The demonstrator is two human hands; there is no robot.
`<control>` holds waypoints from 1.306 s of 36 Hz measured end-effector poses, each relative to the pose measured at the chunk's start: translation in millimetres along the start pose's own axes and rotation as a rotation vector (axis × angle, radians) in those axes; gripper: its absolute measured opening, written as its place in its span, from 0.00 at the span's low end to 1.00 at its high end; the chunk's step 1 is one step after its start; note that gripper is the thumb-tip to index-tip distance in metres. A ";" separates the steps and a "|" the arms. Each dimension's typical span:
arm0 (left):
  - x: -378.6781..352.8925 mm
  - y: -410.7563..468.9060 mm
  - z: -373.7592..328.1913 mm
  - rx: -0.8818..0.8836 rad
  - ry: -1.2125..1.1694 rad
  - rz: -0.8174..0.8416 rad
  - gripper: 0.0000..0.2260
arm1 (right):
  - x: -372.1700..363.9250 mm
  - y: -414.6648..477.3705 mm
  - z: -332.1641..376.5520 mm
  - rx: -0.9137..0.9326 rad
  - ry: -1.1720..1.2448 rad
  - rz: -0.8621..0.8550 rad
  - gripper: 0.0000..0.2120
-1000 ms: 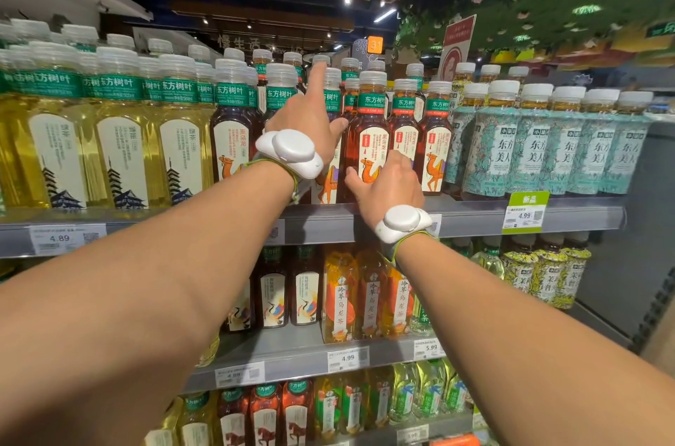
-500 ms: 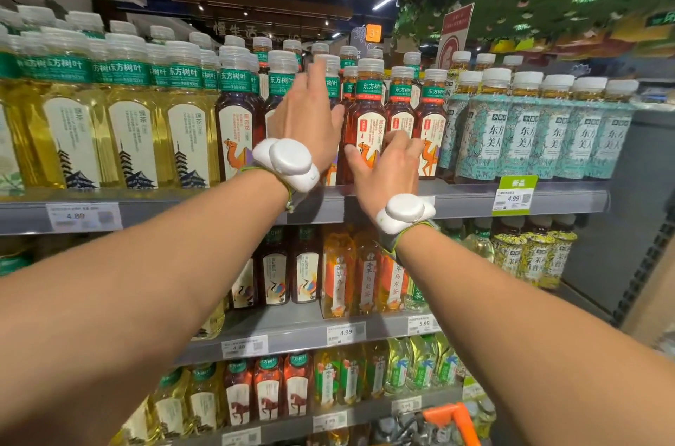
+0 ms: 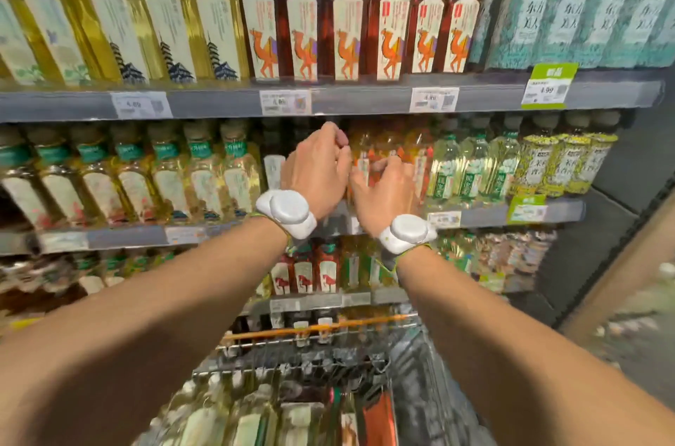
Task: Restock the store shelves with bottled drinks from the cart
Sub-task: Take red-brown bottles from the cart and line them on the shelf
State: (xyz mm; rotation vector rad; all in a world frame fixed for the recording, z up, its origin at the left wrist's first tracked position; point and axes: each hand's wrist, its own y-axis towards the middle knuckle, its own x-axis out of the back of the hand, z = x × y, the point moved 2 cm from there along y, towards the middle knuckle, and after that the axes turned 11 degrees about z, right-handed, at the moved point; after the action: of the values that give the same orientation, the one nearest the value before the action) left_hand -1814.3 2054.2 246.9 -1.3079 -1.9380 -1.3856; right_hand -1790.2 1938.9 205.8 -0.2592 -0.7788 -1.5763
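Seen from the head camera, the left hand (image 3: 316, 171) and right hand (image 3: 383, 193) hover, fingers curled, before glossy amber plastic tea bottles (image 3: 365, 142) on the grey metal middle shelf (image 3: 482, 217), probably to straighten them, though blur hides any grip, while smooth pale bottled drinks (image 3: 219, 416) wait in the wire cart (image 3: 310, 347) below.

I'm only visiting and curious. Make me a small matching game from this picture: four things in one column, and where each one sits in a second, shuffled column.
Things:
1. camel bottles
2. pagoda bottles
3. teal bottles
4. cart

Places:
a. top shelf, right end
b. lowest in view, under the shelves
c. top shelf, middle
d. top shelf, left part

Pairs: 1-c, 2-d, 3-a, 4-b.
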 end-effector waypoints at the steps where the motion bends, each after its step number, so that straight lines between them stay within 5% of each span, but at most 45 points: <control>1: -3.2 -2.3 1.0 0.014 -0.004 0.004 0.07 | -1.6 -1.4 -1.8 -0.012 0.010 0.024 0.18; 9: -41.6 -95.6 36.9 0.140 0.021 0.195 0.07 | -46.3 -77.1 -46.6 -0.134 0.001 0.169 0.15; 19: -57.2 -190.2 66.9 0.254 -0.039 0.176 0.08 | -89.6 -157.6 -70.8 -0.145 0.112 0.214 0.13; 22: -65.3 -215.4 83.4 0.343 -0.061 0.283 0.08 | -107.0 -179.4 -78.7 -0.205 0.075 0.317 0.12; 40: -94.9 -373.3 193.7 0.407 -0.116 0.435 0.09 | -208.5 -331.0 -96.3 -0.407 0.031 0.337 0.11; 47: -98.8 -436.4 219.8 0.474 -0.159 0.513 0.07 | -236.9 -379.7 -99.9 -0.439 -0.001 0.473 0.11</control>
State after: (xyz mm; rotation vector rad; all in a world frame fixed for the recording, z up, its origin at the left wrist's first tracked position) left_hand -2107.1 2179.9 -136.5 -1.5490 -1.7045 -0.5518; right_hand -2079.3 2055.2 -130.6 -0.7098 -0.3256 -1.2751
